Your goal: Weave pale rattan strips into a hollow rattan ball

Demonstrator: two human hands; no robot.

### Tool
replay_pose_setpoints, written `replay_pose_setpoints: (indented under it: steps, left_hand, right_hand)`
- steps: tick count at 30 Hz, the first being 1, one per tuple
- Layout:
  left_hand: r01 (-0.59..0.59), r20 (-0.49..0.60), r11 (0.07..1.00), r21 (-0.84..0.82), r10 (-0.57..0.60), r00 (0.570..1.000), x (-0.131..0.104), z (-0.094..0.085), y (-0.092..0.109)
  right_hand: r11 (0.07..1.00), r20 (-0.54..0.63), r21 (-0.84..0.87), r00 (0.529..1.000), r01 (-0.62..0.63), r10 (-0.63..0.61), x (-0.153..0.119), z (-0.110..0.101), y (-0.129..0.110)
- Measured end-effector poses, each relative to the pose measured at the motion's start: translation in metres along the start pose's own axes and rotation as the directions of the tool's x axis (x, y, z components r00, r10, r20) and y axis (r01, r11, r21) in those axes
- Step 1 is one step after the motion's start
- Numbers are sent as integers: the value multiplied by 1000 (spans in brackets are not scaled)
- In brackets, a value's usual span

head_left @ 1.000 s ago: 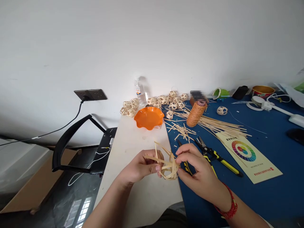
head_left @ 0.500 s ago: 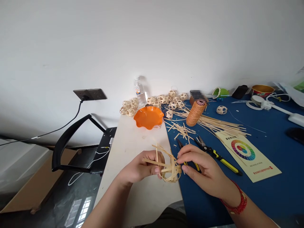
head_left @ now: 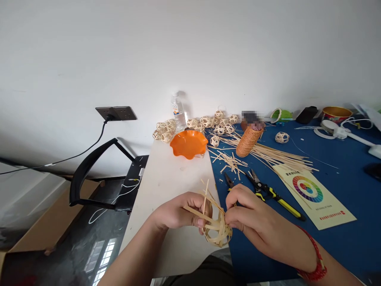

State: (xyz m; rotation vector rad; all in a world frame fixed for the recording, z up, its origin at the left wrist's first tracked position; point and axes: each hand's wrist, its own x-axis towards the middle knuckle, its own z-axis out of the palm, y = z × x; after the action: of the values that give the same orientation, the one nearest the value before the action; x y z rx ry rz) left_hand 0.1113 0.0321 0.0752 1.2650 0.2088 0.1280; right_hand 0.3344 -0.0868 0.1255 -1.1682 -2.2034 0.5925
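Note:
A partly woven ball of flat bamboo strips (head_left: 219, 234) hangs over the near edge of the table, with loose strip ends sticking up and to the left. My left hand (head_left: 186, 212) pinches its left side between thumb and fingers. From the right, my right hand (head_left: 253, 218), a red bracelet on its wrist, has thumb and fingertips closed at the ball's upper right, on a strip there. The fingertips partly hide that strip. Just beyond the right hand lie long-nose pliers (head_left: 229, 180) and yellow-and-black cutters (head_left: 275, 196).
Behind are an orange wavy dish (head_left: 189, 143), a water bottle (head_left: 178, 113), several finished woven balls (head_left: 219, 129), cut strips (head_left: 232, 161), long strips (head_left: 282, 157) and an orange twine spool (head_left: 249, 142). A colour-wheel card (head_left: 315, 198) lies right; a black chair (head_left: 131, 186) stands left.
The ball and both hands have come slightly nearer and to the right in view. My right hand's fingers have closed in against the ball's upper right side.

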Motion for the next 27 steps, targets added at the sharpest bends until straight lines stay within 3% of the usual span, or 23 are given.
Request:
replay_pose_setpoints:
  steps: [4,11,16,27]
  left_hand:
    - [54,17,996,-77,-53,998,-1,0,-2]
    - [48,55,998,-48,-45,997,0,-1,-5]
    - [35,80,999,-33,-33,996,2,-1,-7]
    - [70,220,978,-198,-26,975,5,1,-13]
  right_hand:
    - [1000,4,-11,1000,-24,24,-2,4,-5]
    - [997,-90,-58,994,51,-56,-5,11,-6]
    - [993,-69,-54,992,100,-104,-6,11,-5]
    - [974,-11,-41,975,221,-222,-11,19,-4]
